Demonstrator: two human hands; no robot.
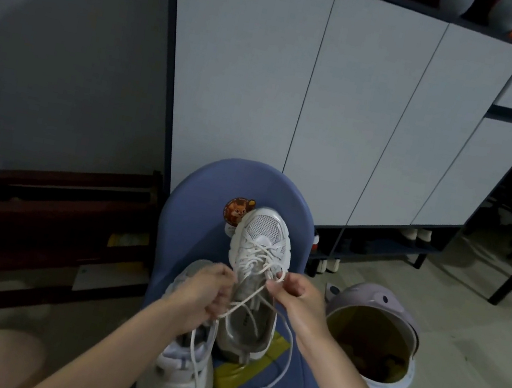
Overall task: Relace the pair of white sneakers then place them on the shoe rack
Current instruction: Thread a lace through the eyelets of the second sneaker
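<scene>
1. From the head view, a blue chair (pixel 195 217) stands in front of the white cabinet doors (pixel 301 82); everything below is placed against that chair.
2. On the chair's seat lies a white sneaker (pixel 258 262), toe pointing toward the chair back, its lace (pixel 248 305) threaded through the eyelets near the toe.
3. The left hand (pixel 200 290) is over the seat just left of that sneaker; its grip is curled and pinching one strand of the lace.
4. The right hand (pixel 294 298) is at the sneaker's right side; thumb and forefinger pinch the other strand near the top eyelets.
5. Loose lace ends trail down across the front of the seat.
6. A second sneaker (pixel 177 378) lies at the seat's front left edge, partly under the left forearm.
7. A yellow piece (pixel 245 373) lies on the seat beneath the sneakers.
8. On the floor right of the chair stands a lilac bin (pixel 369 337), open at the top.
9. A low shoe shelf (pixel 385 247) under the cabinet, behind and right of the chair, holds a few shoes.
</scene>
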